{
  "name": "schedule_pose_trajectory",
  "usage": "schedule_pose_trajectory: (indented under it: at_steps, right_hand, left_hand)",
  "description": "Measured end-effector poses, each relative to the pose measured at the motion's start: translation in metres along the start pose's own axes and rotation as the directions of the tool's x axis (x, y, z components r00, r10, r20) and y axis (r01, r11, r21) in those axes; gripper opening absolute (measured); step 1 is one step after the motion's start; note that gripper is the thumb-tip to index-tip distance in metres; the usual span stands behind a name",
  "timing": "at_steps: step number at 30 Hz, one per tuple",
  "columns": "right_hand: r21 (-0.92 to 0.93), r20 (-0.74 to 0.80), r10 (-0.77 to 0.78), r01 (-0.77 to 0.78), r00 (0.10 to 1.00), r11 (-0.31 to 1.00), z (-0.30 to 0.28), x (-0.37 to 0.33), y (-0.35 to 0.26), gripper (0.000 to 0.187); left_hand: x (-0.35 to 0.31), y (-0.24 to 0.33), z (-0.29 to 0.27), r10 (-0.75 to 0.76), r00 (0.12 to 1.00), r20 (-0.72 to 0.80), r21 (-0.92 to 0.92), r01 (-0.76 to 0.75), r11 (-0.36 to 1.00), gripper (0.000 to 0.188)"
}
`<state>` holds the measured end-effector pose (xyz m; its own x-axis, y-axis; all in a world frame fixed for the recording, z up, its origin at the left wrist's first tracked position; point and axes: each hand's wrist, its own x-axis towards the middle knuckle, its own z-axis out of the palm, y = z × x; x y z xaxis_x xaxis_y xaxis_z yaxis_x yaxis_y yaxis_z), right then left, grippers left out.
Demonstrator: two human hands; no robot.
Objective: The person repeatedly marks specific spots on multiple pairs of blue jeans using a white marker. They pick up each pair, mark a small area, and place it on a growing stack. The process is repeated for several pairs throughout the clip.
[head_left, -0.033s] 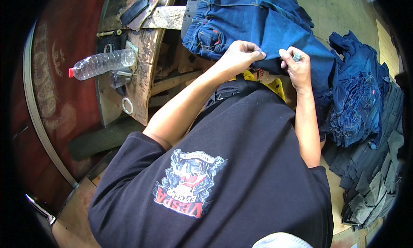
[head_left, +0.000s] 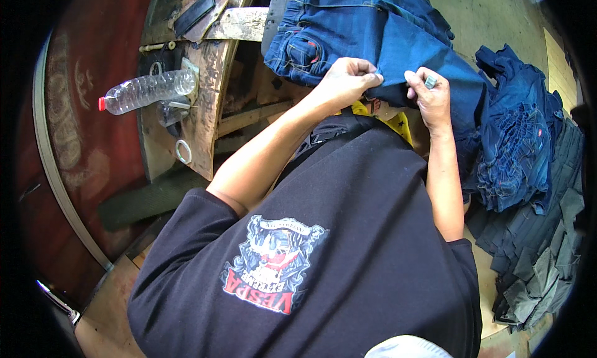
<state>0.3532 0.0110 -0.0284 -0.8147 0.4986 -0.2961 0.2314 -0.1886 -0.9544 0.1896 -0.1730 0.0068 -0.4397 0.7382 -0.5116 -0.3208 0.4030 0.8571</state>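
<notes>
The left hand (head_left: 345, 78) is curled shut, its fingers pinching a fold of the dark blue denim jeans (head_left: 379, 41) at their near edge, knuckles up and thumb tucked against the cloth. Just beside it, across a narrow gap, the right hand (head_left: 429, 97) is also closed on the same edge of denim, with a small grey object (head_left: 430, 82) held between thumb and fingers; what that object is cannot be told. The jeans lie spread in front of the person, waistband and a stitched back pocket with red bar tacks toward the left, the cloth running away to the upper right and draping down past the right forearm. Under the hands a bit of yellow material (head_left: 401, 125) shows between the denim and the person's black printed T-shirt (head_left: 348, 258). To the right, well apart from the hands, sits a heap of crumpled blue denim garments (head_left: 516, 153), and below it a stack of dark grey folded garments (head_left: 541, 265). To the left stands a worn, stained wooden workbench (head_left: 205, 109); on its left edge lies an empty clear plastic bottle with a red cap (head_left: 146, 91) on its side, and a small white ring (head_left: 183, 151) rests near the bench's lower corner.
</notes>
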Motion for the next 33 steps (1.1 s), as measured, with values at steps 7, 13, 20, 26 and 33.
schedule_pose_trajectory:
  at_steps: [7, 13, 20, 26, 33]
  right_hand:
    - [0.085, -0.023, 0.117, -0.114, 0.993, 0.990, -0.005, -0.014, 0.003, 0.032]
    - [0.039, 0.035, 0.074, -0.075, 0.997, 0.996, -0.010, -0.012, 0.005, 0.032]
    - [0.045, 0.080, 0.053, -0.056, 0.995, 0.997, -0.006, -0.014, 0.005, 0.030]
    - [0.056, 0.094, 0.036, -0.041, 0.995, 0.998, -0.008, -0.018, 0.002, 0.030]
    - [-0.065, 0.148, 0.079, -0.070, 0.986, 0.995, -0.016, -0.021, -0.007, 0.032]
  left_hand:
    - [-0.019, 0.000, -0.004, -0.302, 0.953, -0.034, -0.372, 0.268, 0.889, 0.020]
    - [-0.018, -0.006, -0.008, -0.264, 0.964, 0.027, -0.231, 0.263, 0.937, 0.017]
    - [-0.023, -0.008, -0.001, -0.205, 0.978, -0.036, -0.274, 0.187, 0.943, 0.016]
    - [-0.017, -0.015, 0.005, 0.000, 0.973, -0.232, -0.089, -0.021, 0.996, 0.023]
    - [-0.007, 0.000, -0.018, 0.153, 0.979, -0.133, 0.215, -0.122, 0.969, 0.025]
